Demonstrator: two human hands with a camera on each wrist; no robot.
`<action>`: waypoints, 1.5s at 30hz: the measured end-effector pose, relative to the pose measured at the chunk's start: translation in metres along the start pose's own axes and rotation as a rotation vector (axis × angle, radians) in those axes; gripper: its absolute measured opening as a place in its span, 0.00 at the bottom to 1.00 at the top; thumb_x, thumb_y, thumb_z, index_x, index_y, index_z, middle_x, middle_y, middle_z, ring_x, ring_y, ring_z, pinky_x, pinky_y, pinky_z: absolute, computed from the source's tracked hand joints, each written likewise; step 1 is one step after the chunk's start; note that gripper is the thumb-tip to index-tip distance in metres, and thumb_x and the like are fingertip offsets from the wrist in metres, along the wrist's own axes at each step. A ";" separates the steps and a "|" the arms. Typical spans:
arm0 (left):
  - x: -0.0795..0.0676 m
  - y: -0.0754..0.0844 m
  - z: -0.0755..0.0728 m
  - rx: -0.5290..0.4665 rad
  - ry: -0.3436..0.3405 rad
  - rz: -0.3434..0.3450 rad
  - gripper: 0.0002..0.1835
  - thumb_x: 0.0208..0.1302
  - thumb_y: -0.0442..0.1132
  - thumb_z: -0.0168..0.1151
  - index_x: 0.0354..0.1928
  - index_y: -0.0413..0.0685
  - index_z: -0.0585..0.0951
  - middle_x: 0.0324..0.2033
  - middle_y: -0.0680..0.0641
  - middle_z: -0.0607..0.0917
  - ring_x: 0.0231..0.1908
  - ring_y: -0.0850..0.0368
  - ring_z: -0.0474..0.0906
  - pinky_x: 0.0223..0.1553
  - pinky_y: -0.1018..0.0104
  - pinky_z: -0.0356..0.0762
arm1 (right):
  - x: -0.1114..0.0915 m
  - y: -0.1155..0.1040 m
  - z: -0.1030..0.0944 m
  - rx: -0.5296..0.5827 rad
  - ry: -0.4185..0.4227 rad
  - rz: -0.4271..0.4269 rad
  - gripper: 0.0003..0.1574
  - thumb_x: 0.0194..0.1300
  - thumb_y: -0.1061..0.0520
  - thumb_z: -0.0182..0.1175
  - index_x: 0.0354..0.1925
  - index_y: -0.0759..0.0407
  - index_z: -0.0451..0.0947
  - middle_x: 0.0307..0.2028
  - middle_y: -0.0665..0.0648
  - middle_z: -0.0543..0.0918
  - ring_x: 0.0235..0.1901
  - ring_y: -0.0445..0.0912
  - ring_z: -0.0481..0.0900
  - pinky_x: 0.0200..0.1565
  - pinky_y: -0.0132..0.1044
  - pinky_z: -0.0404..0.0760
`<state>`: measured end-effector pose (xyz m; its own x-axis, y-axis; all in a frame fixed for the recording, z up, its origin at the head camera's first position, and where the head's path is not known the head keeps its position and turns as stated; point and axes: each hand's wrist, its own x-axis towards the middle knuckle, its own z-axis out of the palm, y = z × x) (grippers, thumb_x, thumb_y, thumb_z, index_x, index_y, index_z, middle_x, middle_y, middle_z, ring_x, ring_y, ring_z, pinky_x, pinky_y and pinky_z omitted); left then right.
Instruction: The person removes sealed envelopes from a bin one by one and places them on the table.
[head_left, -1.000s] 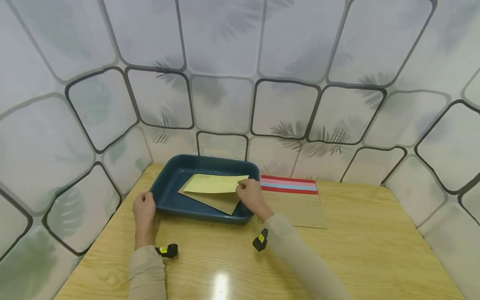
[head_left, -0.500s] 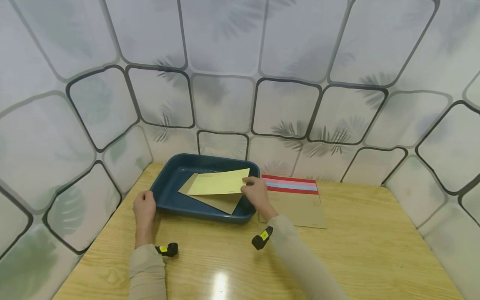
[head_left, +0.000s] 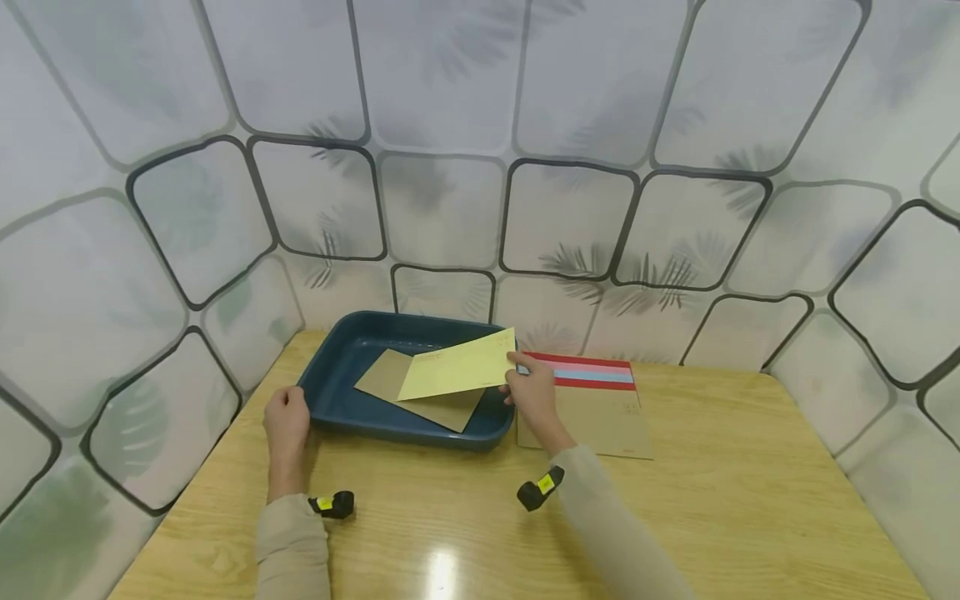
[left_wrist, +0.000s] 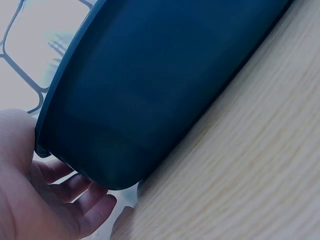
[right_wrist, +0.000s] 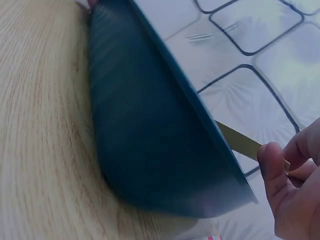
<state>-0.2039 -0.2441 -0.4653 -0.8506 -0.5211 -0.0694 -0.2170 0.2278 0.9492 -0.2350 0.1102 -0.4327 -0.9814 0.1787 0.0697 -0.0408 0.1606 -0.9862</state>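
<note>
My right hand (head_left: 534, 393) pinches the right end of a pale yellow envelope (head_left: 457, 367), its right end raised and its left end lower over the blue tray (head_left: 405, 432). In the right wrist view, thumb and fingers (right_wrist: 272, 167) meet on the envelope's edge above the tray's rim. A brown envelope (head_left: 384, 375) lies aslant in the tray, partly covered by the yellow one. My left hand (head_left: 287, 421) holds the tray's left end; the left wrist view has the thumb side at the rim and curled fingers (left_wrist: 95, 200) against the outer wall.
Right of the tray, a brown envelope (head_left: 600, 421) lies on the wooden table (head_left: 420, 517). Above its lower part show red, pink and light blue bands of paper (head_left: 592, 373). A patterned wall (head_left: 450, 208) stands close behind the tray.
My right hand has drawn the yellow envelope rightward and raised its right end, baring more of the brown envelope's left part. The left hand keeps its hold on the tray.
</note>
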 end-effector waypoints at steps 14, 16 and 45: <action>-0.002 0.003 0.005 0.014 0.013 0.011 0.25 0.74 0.45 0.34 0.55 0.32 0.73 0.48 0.37 0.74 0.45 0.47 0.67 0.46 0.57 0.65 | -0.014 0.018 -0.067 0.260 0.102 0.063 0.28 0.64 0.72 0.48 0.62 0.69 0.75 0.64 0.64 0.75 0.23 0.41 0.84 0.26 0.29 0.82; -0.002 0.003 0.005 0.017 0.009 0.009 0.26 0.74 0.46 0.34 0.56 0.32 0.73 0.49 0.36 0.74 0.46 0.46 0.67 0.46 0.56 0.65 | -0.017 0.022 -0.077 0.296 0.108 0.080 0.28 0.65 0.72 0.48 0.63 0.69 0.74 0.65 0.63 0.74 0.23 0.40 0.84 0.27 0.28 0.81; -0.008 -0.002 0.003 0.072 0.033 0.056 0.29 0.75 0.45 0.31 0.60 0.28 0.70 0.54 0.31 0.73 0.52 0.39 0.68 0.54 0.47 0.65 | -0.031 0.049 -0.171 0.419 0.259 0.262 0.26 0.67 0.71 0.48 0.63 0.68 0.73 0.57 0.49 0.76 0.21 0.37 0.79 0.27 0.24 0.78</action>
<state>-0.1988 -0.2379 -0.4672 -0.8467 -0.5321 -0.0052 -0.2040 0.3155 0.9267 -0.1744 0.2786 -0.4573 -0.8927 0.4021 -0.2036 0.0757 -0.3115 -0.9472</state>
